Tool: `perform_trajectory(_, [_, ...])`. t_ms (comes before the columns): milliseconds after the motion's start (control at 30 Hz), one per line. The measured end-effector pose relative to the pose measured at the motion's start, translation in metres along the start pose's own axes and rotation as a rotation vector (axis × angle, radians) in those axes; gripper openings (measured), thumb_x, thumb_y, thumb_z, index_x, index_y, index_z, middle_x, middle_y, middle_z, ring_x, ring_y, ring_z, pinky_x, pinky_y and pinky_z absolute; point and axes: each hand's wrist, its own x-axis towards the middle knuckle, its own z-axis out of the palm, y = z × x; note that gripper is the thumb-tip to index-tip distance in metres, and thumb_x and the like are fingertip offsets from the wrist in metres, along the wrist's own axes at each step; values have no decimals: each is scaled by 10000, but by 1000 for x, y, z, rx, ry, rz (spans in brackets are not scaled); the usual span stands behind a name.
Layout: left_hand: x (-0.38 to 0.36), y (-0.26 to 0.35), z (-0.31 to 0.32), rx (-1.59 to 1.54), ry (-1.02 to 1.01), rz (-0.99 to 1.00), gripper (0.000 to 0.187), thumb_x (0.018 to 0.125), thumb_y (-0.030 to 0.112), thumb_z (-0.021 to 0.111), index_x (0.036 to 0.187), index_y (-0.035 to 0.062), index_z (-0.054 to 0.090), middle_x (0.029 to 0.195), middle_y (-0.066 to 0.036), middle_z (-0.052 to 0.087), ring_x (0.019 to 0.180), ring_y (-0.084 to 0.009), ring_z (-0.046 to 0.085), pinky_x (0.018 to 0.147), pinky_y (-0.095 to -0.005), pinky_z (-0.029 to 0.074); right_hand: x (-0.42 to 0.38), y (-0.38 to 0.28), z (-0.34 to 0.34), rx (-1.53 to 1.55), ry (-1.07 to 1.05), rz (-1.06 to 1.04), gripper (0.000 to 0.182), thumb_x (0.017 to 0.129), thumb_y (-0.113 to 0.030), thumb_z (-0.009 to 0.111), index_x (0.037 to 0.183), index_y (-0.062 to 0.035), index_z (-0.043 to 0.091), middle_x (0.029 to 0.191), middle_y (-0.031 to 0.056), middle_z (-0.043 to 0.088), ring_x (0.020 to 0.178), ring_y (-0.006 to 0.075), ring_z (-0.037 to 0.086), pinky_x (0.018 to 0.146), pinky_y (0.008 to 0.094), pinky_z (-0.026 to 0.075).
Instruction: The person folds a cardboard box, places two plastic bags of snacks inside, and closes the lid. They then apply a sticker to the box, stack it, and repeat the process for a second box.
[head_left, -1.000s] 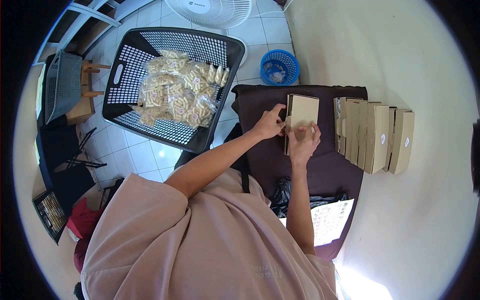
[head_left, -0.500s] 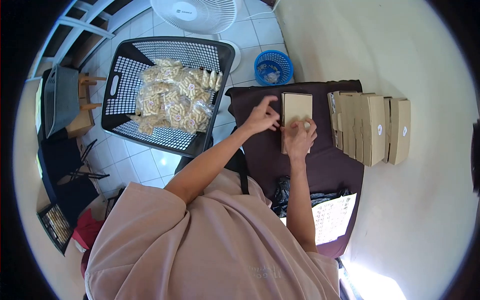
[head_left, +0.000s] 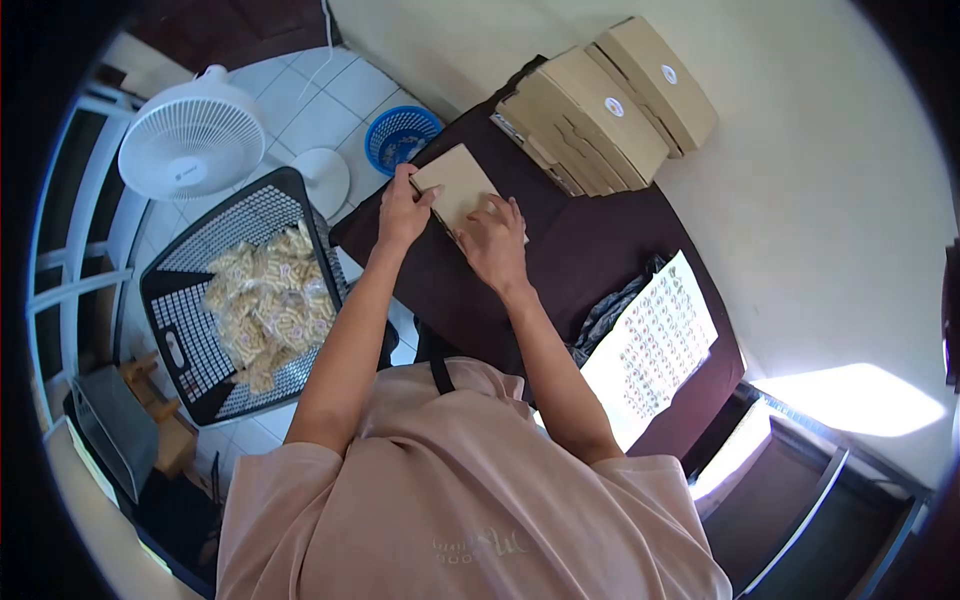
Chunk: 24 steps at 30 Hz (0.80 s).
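Note:
A flat, closed brown cardboard box (head_left: pixel 458 177) lies at an angle on the dark cloth-covered table. My left hand (head_left: pixel 403 212) is closed on its left edge near the far end, thumb on the lid. Across the near end rests my right hand (head_left: pixel 494 245), its bent fingers touching the lid and its thumb close to the left edge. What lies beneath the right fingers is hidden.
More cardboard boxes (head_left: pixel 590 125), some with round stickers, stand in a row by the wall. A sticker sheet (head_left: pixel 655 350) lies on the table (head_left: pixel 560 240). A black crate (head_left: pixel 170 290) with bagged snacks, a blue basket (head_left: pixel 385 150) and a fan (head_left: pixel 190 140) are left.
My view has turned, so the scene appears rotated. My left hand, earlier apart from the box with raised fingers, now grips its edge. The right hand remains on the box.

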Motion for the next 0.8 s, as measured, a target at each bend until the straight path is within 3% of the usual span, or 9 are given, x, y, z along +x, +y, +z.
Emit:
perform_trajectory(33, [-9,11,0,5,-17,12,407,842,163,734,1186,97,527,970,-146,630,868,-279,643,730,-454,518,-6,-4,-16,-3,12,17,231,756,-162,757,959,-60,714,1306,164,524,1218,409,494,977,606,406])
perform_trajectory(100, [-27,29,2,424,245,322,509,815,145,747,1270,130,520,1168,-158,548,1099,-329,532,875,-511,409,-20,0,-60,388,101,228,192,797,-148,740,944,-25,724,1079,173,669,988,339,656,860,450,518])
perform_trajectory(133, [-27,29,7,364,46,300,588,813,242,749,1343,179,505,1433,-169,360,1347,-389,314,1045,-587,280,-34,19,-71,375,163,332,167,815,-143,731,922,-15,720,953,157,686,875,293,678,791,392,529])
perform_trajectory(233, [-46,38,21,585,-81,521,642,842,379,713,1416,235,466,1537,-203,253,1451,-419,164,1113,-656,163,-81,95,-115,318,378,576,140,856,-140,721,892,-5,721,760,121,709,666,156,677,617,296,512])
perform_trajectory(267, [-49,43,24,594,-263,415,756,825,547,671,1483,302,388,1611,-197,77,1492,-407,-47,1123,-698,15,-91,105,-140,101,370,640,137,850,-134,731,882,-1,729,758,124,719,590,158,668,580,297,510])
perform_trajectory(433, [-48,55,27,707,-333,344,947,720,678,692,1517,334,313,1618,-208,15,1487,-411,-94,1108,-717,-9,-175,196,-188,-68,195,906,207,740,-51,730,945,-50,757,804,127,735,641,205,703,630,337,552])
perform_trajectory(500, [-38,62,25,751,-344,334,1008,681,703,707,1524,336,295,1618,-211,1,1484,-418,-110,1100,-726,-28,-204,232,-179,-153,150,784,231,715,-57,722,941,-80,758,799,106,729,728,233,710,700,349,549])
perform_trajectory(600, [-28,62,27,845,-404,372,1066,649,713,727,1532,317,280,1614,-227,-10,1483,-419,-111,1106,-716,-32,-220,244,-172,-171,182,705,219,726,-45,716,939,-83,750,729,59,707,640,157,676,540,305,517])
perform_trajectory(800, [-27,57,30,769,-388,454,1136,615,736,734,1541,275,264,1608,-246,-17,1483,-433,-92,1120,-698,-18,-246,215,-176,-214,-5,859,199,684,-88,745,882,-79,754,769,96,705,702,232,684,681,366,534])
